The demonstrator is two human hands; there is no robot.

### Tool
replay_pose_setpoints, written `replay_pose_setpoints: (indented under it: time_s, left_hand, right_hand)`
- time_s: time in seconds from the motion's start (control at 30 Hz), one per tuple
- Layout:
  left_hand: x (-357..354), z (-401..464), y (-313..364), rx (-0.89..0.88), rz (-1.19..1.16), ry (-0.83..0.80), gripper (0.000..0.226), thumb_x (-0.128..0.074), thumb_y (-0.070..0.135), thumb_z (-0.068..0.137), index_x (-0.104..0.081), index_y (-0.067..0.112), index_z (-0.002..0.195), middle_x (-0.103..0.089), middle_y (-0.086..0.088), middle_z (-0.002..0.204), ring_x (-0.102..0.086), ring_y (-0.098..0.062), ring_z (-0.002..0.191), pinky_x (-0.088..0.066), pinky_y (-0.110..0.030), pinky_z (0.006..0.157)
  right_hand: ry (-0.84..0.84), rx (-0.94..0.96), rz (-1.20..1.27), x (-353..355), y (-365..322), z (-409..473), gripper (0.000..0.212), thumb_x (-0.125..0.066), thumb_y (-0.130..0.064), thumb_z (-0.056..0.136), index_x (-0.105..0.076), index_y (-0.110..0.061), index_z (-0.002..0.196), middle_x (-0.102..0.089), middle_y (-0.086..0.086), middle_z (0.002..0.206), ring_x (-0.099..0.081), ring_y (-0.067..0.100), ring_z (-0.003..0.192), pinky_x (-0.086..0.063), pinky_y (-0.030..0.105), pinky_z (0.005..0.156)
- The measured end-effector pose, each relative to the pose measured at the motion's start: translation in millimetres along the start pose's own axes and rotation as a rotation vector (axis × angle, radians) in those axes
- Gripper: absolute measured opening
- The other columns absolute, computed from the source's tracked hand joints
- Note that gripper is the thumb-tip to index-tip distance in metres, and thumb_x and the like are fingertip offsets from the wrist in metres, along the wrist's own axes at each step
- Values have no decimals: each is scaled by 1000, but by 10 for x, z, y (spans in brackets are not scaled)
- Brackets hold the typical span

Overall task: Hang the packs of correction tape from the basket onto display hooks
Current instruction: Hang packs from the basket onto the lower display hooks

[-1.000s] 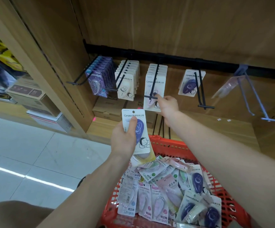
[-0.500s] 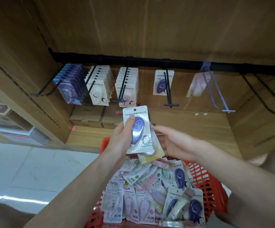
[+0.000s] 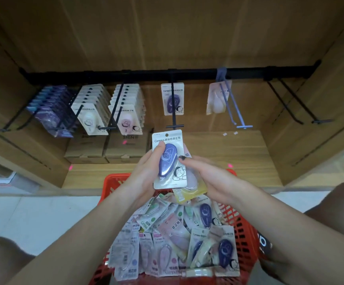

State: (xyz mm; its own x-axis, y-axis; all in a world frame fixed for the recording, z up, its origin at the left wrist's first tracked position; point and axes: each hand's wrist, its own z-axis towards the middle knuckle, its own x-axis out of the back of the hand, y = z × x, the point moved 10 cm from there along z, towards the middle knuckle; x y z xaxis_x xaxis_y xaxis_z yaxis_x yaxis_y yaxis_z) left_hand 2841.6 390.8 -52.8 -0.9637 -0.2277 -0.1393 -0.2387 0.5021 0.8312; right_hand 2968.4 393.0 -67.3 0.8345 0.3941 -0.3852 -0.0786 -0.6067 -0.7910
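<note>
My left hand (image 3: pixel 146 171) grips a small stack of correction tape packs; the front one is a blue pack (image 3: pixel 169 159), held upright above the red basket (image 3: pixel 113 182). A yellow pack (image 3: pixel 189 194) sticks out below it. My right hand (image 3: pixel 208 177) touches the stack's right edge with its fingertips. The basket holds several loose packs (image 3: pixel 167 239). On the black rail (image 3: pixel 167 73), hooks carry rows of purple (image 3: pixel 49 114), white (image 3: pixel 90 112) and pink packs (image 3: pixel 127 112), a single blue pack (image 3: pixel 172 99) and a single pink pack (image 3: pixel 218 97).
Two bare black hooks (image 3: pixel 298 103) jut out at the right of the rail. Cardboard boxes (image 3: pixel 107 149) sit on the wooden shelf below the hooks. Wooden side panels close in both sides. White floor tiles (image 3: pixel 33 212) lie left of the basket.
My right hand has drawn back from the pink row on the hook and come down to the stack in my left hand. The view has shifted right and tilted up.
</note>
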Motion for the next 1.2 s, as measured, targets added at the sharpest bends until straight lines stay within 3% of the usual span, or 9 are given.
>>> replay_pose_setpoints:
  time_s: [0.23,0.33,0.43,0.53,0.63,0.73,0.87,1.2]
  left_hand:
    - [108,46,61,-41,18,58,38,-56,52,103,-70,21,121,-80,-6,107,-77,-28,102,-55,-55,102]
    - [188,52,71,-87,79,95,38,-57,54,102,-69,21,116,-80,-5,105,-76,-28,103,-55,-52,104]
    - [146,37,45,-104,137,68,30,-60,48,102,-67,21,113,-79,-5,104,-76,-25,96,-59,-44,91]
    - [48,47,12,-99,154,-32,30,-68,19,99,-63,12,127,-79,-9,108,-77,-29,96,-61,-50,89]
    - [29,39,40,-136,189,-65,33,-71,4,93,-63,11,124,-78,-10,111,-76,-31,102,-59,-57,94]
    - [19,23,95,-184,238,-67,32,-74,4,92,-63,14,121,-79,-7,110,-77,-30,101,-60,-58,93]
    - [-33,18,194,-264,310,-83,32,-76,8,92,-64,20,119,-79,-3,110,-76,-27,103,-61,-52,91]
    - [-50,17,380,-355,345,-37,28,-75,15,95,-63,25,119,-78,4,111,-77,-19,101,-63,-51,90]
  right_hand:
    - [89,35,-1,286,72,-105,46,-78,-28,86,-72,-18,130,-72,11,131,-65,33,128,-40,62,117]
    - [170,48,56,437,49,-140,37,-71,-19,94,-71,-14,130,-73,13,129,-68,30,120,-44,55,113]
    - [267,69,65,597,32,-152,51,-73,-25,79,-71,-16,128,-73,9,130,-66,28,124,-44,52,113]
    - [366,57,113,750,79,-200,74,-77,-31,57,-67,-15,129,-66,15,137,-65,33,118,-52,45,90]
    - [408,42,103,853,107,-259,72,-77,-36,53,-69,-18,122,-62,12,131,-58,35,108,-44,41,76]
    - [444,99,111,905,35,-325,68,-80,-32,53,-71,-19,119,-66,12,131,-60,33,115,-48,47,90]
    - [505,241,57,982,-159,-471,38,-69,-10,82,-74,-18,118,-78,1,119,-65,30,124,-41,54,115]
    - [621,379,52,1236,-350,-599,30,-68,-10,85,-74,-22,112,-78,5,117,-69,33,118,-44,64,112]
